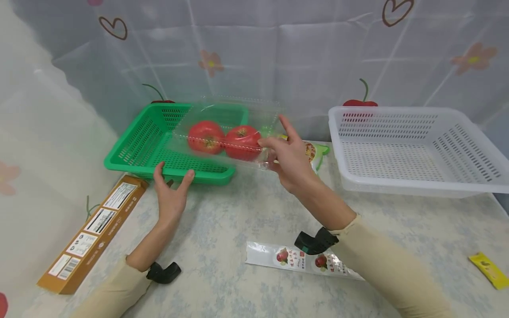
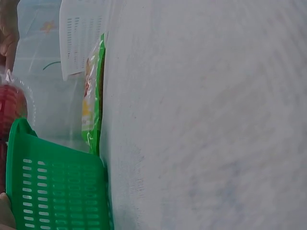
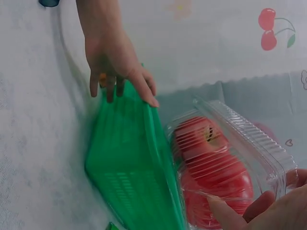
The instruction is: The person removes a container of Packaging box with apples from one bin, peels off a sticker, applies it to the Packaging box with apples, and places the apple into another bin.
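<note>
Two red apples (image 1: 206, 137) lie side by side in a clear plastic clamshell box (image 3: 268, 148). My right hand (image 1: 293, 160) grips this box by its right end, with the thumb along its near side. The box hangs tilted over the green basket (image 1: 167, 173), covering part of its right side. At the basket's near rim is my left hand (image 1: 171, 196), thumb and forefinger spread wide and touching the rim. Its other fingers hang loosely outside the basket in the right wrist view. Only a fingertip of the left hand shows in the left wrist view.
A white basket (image 1: 397, 187) stands at the right. Behind my right hand lies a green-edged food packet (image 2: 94, 100). A long brown box (image 1: 93, 234) lies at the left. Nearer are an apple-printed label strip (image 1: 264, 255) and a small yellow sachet (image 1: 489, 270).
</note>
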`<state>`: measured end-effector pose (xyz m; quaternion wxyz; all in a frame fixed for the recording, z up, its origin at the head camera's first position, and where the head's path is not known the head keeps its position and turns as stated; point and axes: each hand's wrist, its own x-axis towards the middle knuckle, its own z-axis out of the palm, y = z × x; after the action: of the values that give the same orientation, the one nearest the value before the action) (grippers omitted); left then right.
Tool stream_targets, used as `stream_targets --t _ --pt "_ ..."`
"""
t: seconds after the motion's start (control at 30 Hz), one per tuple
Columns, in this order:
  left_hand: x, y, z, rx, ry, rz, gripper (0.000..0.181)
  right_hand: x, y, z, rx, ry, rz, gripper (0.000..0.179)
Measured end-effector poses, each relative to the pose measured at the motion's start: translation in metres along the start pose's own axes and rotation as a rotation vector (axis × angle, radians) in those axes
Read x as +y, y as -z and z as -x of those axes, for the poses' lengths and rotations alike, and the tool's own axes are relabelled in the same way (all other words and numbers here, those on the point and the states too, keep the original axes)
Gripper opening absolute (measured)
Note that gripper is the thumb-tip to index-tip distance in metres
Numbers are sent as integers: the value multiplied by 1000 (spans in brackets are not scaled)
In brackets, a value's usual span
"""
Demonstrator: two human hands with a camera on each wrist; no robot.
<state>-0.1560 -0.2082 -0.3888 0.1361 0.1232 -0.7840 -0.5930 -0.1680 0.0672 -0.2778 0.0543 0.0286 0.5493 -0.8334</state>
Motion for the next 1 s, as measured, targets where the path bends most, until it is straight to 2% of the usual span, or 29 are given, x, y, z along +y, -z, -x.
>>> stream_targets --t 0.23,0.53,0.67,0.8,1.0 --pt "1 3 2 -5 -11 12 89 -7 37 22 -17 -12 7 76" --pt "0 4 4 3 12 5 91 -12 87 60 -68 -8 0 73" --pt "1 1 3 -11 5 11 91 -10 110 73 -57 -23 44 77" --pt "2 0 3 -8 -1 14 89 -2 124 81 -55 -47 99 80" --pt "1 1 1 -4 -9 15 89 8 132 84 -93 -66 72 79"
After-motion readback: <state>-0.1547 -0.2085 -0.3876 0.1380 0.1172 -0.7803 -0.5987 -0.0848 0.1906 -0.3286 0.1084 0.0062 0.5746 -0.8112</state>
